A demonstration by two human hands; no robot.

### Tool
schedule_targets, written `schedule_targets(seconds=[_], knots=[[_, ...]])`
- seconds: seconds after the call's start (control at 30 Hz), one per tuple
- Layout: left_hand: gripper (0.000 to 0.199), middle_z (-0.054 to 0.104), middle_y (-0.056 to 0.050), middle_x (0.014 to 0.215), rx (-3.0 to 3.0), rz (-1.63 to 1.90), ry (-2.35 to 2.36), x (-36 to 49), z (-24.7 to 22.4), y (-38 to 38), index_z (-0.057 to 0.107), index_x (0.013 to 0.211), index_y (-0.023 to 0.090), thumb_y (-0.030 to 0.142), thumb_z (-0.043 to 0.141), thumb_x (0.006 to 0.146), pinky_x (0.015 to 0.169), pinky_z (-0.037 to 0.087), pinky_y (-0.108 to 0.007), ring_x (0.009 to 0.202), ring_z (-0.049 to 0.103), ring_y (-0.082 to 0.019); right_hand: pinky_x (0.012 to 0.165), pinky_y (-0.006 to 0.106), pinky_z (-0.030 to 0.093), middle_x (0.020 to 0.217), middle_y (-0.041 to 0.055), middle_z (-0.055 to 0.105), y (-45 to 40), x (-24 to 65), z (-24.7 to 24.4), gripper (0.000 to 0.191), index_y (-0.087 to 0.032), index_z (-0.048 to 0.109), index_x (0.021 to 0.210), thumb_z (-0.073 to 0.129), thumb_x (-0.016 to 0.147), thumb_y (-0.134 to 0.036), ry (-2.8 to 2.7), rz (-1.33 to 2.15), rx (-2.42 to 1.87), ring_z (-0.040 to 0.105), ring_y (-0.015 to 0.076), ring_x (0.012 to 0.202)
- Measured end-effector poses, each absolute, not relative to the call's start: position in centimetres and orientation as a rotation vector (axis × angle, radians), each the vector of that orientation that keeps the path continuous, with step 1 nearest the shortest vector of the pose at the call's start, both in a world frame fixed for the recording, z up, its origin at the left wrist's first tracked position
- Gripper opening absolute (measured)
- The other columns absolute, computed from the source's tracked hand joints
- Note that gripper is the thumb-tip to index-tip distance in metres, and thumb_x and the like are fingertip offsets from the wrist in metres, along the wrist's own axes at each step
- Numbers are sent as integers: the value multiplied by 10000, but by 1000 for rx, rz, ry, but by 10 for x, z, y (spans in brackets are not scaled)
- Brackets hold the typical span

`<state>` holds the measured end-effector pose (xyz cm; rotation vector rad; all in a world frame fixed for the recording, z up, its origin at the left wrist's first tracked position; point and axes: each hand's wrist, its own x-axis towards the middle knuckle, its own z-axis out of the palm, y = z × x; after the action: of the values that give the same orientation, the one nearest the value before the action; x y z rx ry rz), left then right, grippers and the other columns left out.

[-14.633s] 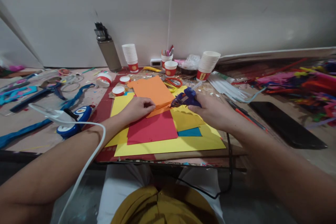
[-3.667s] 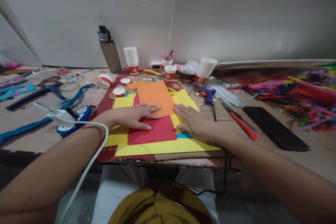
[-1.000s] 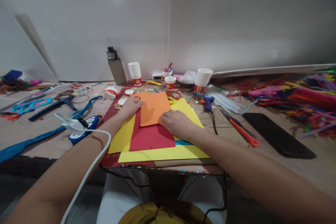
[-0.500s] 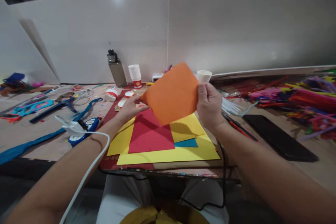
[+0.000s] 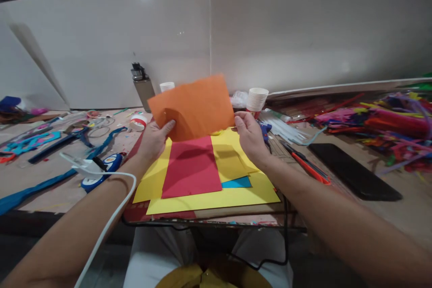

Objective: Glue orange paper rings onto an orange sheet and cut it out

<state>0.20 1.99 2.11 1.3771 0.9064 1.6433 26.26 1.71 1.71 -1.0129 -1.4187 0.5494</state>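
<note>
An orange sheet (image 5: pixel 199 108) is held up above the table, slightly tilted. My left hand (image 5: pixel 155 137) grips its lower left corner, thumb on the near face. At the sheet's lower right corner, my right hand (image 5: pixel 249 135) has its thumb and fingers pinched together. Below lie a red sheet (image 5: pixel 192 168), a smaller yellow-orange sheet (image 5: pixel 230 162) and the corner of a blue sheet (image 5: pixel 238 182), all on larger yellow sheets (image 5: pixel 209 202).
A bottle (image 5: pixel 143 90) and stacked paper cups (image 5: pixel 258 99) stand behind. Left are a blue tape dispenser (image 5: pixel 103 171) and a white cable (image 5: pixel 116 209). Right are a red-handled cutter (image 5: pixel 308 166), black phone (image 5: pixel 354 171) and colourful pipe cleaners (image 5: pixel 388 121).
The orange sheet has moved left and turned to lie more level. My left hand now has its thumb over the sheet, and my right hand has shifted left and down to its lower corner.
</note>
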Motion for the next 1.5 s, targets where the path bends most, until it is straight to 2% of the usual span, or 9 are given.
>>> schedule_targets(seconds=[0.1, 0.17, 0.33, 0.43, 0.53, 0.7, 0.83, 1.07, 1.5], knots=[[232, 748, -43, 837, 1782, 1981, 1351, -17, 33, 18, 733, 821, 152, 378, 706, 777, 815, 529, -312, 835, 684, -211, 860, 371, 482, 1091, 84, 628, 24, 263, 12, 260, -221, 513, 1072, 553, 855, -357, -1413, 596, -1058, 602, 198, 998], [168, 746, -44, 865, 2293, 1925, 1406, -27, 38, 14, 743, 866, 173, 311, 658, 820, 766, 516, -290, 802, 678, -189, 932, 406, 456, 1151, 104, 620, 26, 264, 12, 312, -213, 515, 1119, 568, 838, -338, -1447, 533, -1138, 588, 218, 1067], [187, 727, -79, 917, 3137, 1112, 1192, -15, 40, -1, 734, 942, 205, 217, 567, 859, 724, 480, -302, 840, 655, -201, 1052, 501, 329, 1306, 123, 568, 18, 267, 21, 405, -194, 556, 1214, 567, 839, -345, -1574, 234, -1386, 468, 296, 1235], [181, 688, -92, 806, 3220, 463, 1291, 8, 29, -10, 721, 841, 182, 161, 541, 836, 619, 426, -303, 778, 635, -222, 1051, 481, 324, 1292, 133, 585, 10, 266, 26, 351, -169, 593, 1194, 495, 900, -334, -1779, 186, -1332, 475, 289, 1225], [189, 669, -82, 813, 3102, 151, 1283, 23, 17, -16, 705, 853, 183, 169, 517, 848, 560, 382, -293, 686, 617, -194, 1042, 452, 344, 1287, 128, 603, 1, 260, 24, 359, -176, 600, 1208, 457, 945, -374, -2083, 310, -1211, 502, 264, 1213], [221, 676, -67, 927, 2824, 304, 1198, 23, 14, -14, 715, 957, 208, 358, 589, 856, 683, 441, -289, 806, 626, -197, 1000, 442, 386, 1265, 114, 625, -10, 253, 16, 440, -200, 643, 1203, 584, 880, -492, -2535, 420, -1087, 517, 281, 1198], [388, 676, -70, 955, 2629, 368, 1068, 13, 21, -4, 727, 945, 206, 540, 544, 867, 778, 453, -295, 876, 619, -198, 954, 350, 421, 1104, 84, 706, -7, 251, 11, 230, -199, 738, 1027, 599, 897, -329, -2634, 386, -1013, 610, 230, 1049], [337, 677, -59, 1015, 2521, 352, 966, -2, 20, 8, 727, 977, 234, 510, 580, 853, 847, 458, -306, 924, 629, -197, 905, 295, 446, 1114, 98, 716, -6, 252, 18, 342, -176, 751, 1020, 479, 957, -373, -2632, 439, -1031, 650, 212, 1008], [266, 683, -66, 1024, 2492, 414, 915, -3, 18, 8, 737, 972, 231, 425, 639, 820, 872, 468, -316, 944, 635, -208, 932, 363, 448, 1154, 100, 694, -10, 255, 17, 303, -204, 735, 1055, 615, 864, -406, -2597, 488, -1036, 624, 243, 1057]])
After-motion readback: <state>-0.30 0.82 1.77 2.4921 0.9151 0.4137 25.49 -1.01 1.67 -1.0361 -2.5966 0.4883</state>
